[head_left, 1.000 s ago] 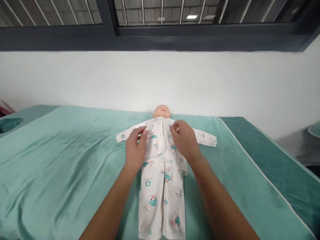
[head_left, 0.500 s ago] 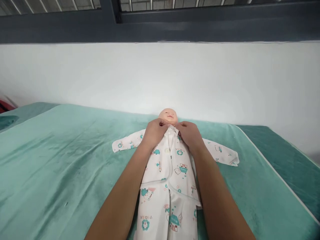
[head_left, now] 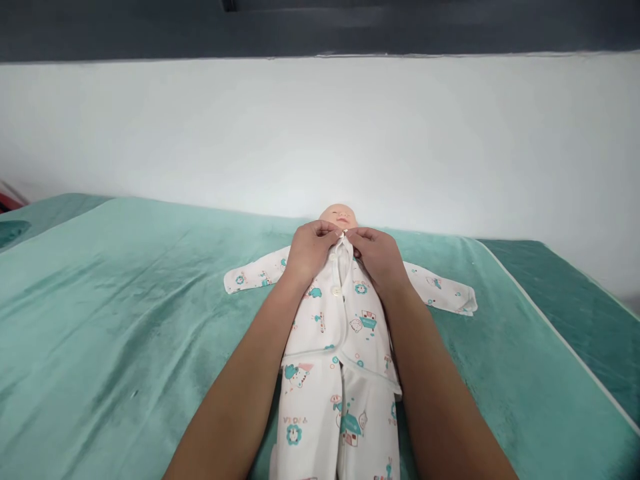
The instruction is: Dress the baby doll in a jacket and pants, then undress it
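A baby doll (head_left: 339, 213) lies on its back on the bed, dressed in a white printed baby shirt (head_left: 320, 327) and matching trousers (head_left: 310, 427). The shirt's sleeves stretch out to both sides. At the doll's neck, my left hand (head_left: 314, 250) pinches one side of the shirt's collar. Close beside it, my right hand (head_left: 375, 257) pinches the other side, and the fingertips of both hands nearly meet. A pale button (head_left: 337, 291) shows lower on the shirt front. What exactly lies between the fingertips is too small to make out.
A green blanket (head_left: 125, 300) with soft folds covers the bed. Behind the doll's head rises a white wall (head_left: 320, 133), with a dark window frame (head_left: 350, 30) above. A darker green strip (head_left: 560, 293) runs along the right. Something red (head_left: 9, 203) shows at the far left.
The view has tilted down slightly. My hands have drawn closer together at the collar, lifting its edges up toward the doll's chin.
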### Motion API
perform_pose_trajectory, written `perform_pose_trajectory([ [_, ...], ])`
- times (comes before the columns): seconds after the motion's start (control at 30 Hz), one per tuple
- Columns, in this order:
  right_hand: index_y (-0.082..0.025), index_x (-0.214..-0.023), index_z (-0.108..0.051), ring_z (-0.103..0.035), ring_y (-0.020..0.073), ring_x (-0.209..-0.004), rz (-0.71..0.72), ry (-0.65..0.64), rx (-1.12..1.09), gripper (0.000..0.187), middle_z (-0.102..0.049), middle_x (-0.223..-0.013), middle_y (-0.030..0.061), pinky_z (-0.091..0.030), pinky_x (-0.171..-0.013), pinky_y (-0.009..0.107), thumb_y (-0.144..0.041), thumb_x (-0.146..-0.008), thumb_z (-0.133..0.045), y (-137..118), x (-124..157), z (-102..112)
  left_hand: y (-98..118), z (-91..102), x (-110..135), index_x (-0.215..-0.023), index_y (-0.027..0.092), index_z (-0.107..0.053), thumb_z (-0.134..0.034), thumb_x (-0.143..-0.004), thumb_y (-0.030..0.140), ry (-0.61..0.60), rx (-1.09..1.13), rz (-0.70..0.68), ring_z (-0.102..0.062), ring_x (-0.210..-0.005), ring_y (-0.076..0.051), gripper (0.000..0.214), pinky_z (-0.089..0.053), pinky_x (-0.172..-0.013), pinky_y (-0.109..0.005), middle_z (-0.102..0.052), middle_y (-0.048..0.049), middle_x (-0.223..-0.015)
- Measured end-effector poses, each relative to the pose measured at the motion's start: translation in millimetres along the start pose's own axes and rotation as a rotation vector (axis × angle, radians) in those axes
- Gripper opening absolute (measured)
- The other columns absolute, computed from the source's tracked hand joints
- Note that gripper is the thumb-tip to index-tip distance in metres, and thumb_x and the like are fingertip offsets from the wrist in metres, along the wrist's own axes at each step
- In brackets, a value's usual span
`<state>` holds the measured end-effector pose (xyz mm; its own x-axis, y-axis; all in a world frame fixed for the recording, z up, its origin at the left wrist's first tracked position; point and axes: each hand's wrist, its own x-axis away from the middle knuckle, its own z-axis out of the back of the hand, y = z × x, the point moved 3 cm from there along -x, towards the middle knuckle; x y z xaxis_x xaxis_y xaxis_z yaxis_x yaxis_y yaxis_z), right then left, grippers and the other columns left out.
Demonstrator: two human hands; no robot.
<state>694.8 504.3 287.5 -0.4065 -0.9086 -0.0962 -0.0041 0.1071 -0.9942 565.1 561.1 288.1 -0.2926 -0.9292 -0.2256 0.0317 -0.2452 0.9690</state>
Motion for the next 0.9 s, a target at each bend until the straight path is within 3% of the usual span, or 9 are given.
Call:
perform_pose_trajectory([
  [0.27, -0.016, -0.082, -0.07, -0.043, 0.0091, -0.057, -0.001, -0.053, 0.028, 0.02, -0.054, -0.061, -0.0046, -0.036, -0.058, 0.025, -0.034, -0.073, -0.07, -0.7, 2.3, 3.6, -0.1, 0.3, -0.3, -0.084, 0.017, -0.071, -0.07, -0.079, 0.031, -0.015, -0.024, -0.022, -0.064, -0.074, -0.015, 0.015, -0.046, -0.07, -0.027, -0.072, -0.0035, -0.08],
  [0.63, -0.019, -0.091, -0.065, -0.055, 0.0127, -0.067, 0.093, -0.088, 0.362, 0.02, -0.063, -0.072, -0.003, -0.042, -0.066, 0.027, -0.03, -0.075, -0.07, -10.7, 6.6, 1.9, 1.4, -1.8, 2.6, -0.085, 0.019, -0.069, -0.063, -0.085, 0.033, -0.069, -0.025, -0.065, -0.065, -0.078, -0.016, 0.016, -0.047, -0.074, -0.028, -0.071, -0.0028, -0.081],
  [0.9, -0.02, -0.092, -0.059, -0.061, 0.0179, -0.072, 0.237, -0.088, 0.674, 0.012, -0.066, -0.071, -0.0006, -0.041, -0.066, 0.029, -0.019, -0.08, -0.06, -17.4, 14.7, -8.4, -3.2, -2.4, 2.5, -0.091, 0.017, -0.068, -0.075, -0.071, 0.022, -0.097, 0.19, 0.118, -0.066, -0.072, -0.016, 0.022, -0.049, -0.07, -0.029, -0.073, -0.0053, -0.084],
])
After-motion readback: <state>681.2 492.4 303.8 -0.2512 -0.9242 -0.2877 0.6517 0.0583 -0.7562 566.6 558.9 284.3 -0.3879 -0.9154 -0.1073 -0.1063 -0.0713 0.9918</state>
